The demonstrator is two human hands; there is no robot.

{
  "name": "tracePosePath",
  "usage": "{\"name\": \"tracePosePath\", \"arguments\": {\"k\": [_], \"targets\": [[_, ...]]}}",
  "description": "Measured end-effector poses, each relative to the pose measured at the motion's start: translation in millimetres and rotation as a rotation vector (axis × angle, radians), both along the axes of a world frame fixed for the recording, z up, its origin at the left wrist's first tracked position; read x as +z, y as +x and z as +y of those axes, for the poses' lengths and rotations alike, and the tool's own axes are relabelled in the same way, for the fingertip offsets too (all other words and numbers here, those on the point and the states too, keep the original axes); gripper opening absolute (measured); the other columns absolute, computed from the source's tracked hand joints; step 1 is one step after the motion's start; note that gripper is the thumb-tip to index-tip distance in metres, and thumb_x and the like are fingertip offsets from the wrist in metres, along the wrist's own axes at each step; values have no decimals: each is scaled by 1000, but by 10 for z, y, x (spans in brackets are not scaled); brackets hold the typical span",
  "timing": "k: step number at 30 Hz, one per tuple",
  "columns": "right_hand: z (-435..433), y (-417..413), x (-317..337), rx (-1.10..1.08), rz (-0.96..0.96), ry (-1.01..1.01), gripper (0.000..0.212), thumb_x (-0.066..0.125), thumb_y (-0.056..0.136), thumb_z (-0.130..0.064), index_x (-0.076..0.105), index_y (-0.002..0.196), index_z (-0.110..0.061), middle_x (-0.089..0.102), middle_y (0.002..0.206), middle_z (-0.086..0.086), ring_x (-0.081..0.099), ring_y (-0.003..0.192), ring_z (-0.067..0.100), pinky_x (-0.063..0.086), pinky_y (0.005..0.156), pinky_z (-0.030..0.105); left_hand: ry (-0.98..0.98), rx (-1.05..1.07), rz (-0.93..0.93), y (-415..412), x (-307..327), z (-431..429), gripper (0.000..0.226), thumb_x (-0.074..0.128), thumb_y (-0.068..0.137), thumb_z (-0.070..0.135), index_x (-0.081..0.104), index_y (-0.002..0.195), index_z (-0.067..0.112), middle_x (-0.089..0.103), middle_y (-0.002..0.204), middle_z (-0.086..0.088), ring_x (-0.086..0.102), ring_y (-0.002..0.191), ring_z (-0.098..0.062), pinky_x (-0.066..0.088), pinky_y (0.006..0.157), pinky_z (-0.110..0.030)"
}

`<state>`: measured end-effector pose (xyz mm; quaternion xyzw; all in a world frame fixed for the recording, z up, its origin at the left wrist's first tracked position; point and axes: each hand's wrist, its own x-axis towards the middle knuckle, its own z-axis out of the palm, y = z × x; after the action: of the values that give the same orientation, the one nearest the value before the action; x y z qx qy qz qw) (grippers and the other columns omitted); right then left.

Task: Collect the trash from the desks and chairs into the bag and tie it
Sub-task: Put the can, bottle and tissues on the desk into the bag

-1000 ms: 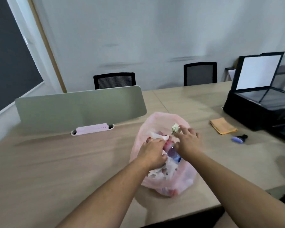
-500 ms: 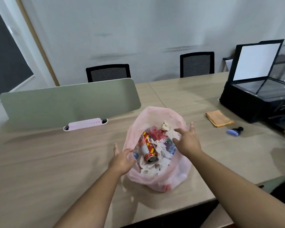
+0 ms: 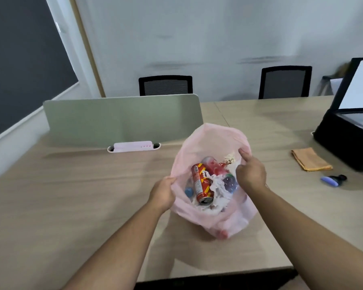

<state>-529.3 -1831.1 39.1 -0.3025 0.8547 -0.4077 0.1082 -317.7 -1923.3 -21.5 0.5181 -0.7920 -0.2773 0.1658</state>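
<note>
Pink bag standing open on the wooden desk, just in front of the green divider panel; inside, a red can, crumpled white paper and a blue bottle cap. Left hand pinching the bag's left rim, fingers closed on the plastic; right hand gripping the right rim, thumb raised. Off to the right, well apart: orange cloth, black printer with lid up.
</note>
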Motion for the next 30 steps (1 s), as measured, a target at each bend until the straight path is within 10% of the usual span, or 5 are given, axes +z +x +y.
{"name": "tracePosePath", "arguments": {"k": [17, 30], "targets": [[-789, 1271, 9, 408, -24, -27, 67, 38, 80, 6, 46, 140, -24, 53, 138, 7, 55, 116, 29, 42, 95, 29, -162, 435, -72, 1915, 599, -455, 60, 43, 84, -4, 35, 143, 5, 40, 147, -15, 41, 133, -29, 31, 109, -31], [-769, 1634, -214, 693, 128, 146, 62, 52, 89, -19, 33, 144, -39, 24, 157, 2, 46, 130, 28, 41, 103, 35, -10, 367, -152, 2376, 389, -11, 68, 52, 82, 8, 33, 147, 19, 36, 150, -8, 35, 137, -24, 31, 112, -33]]}}
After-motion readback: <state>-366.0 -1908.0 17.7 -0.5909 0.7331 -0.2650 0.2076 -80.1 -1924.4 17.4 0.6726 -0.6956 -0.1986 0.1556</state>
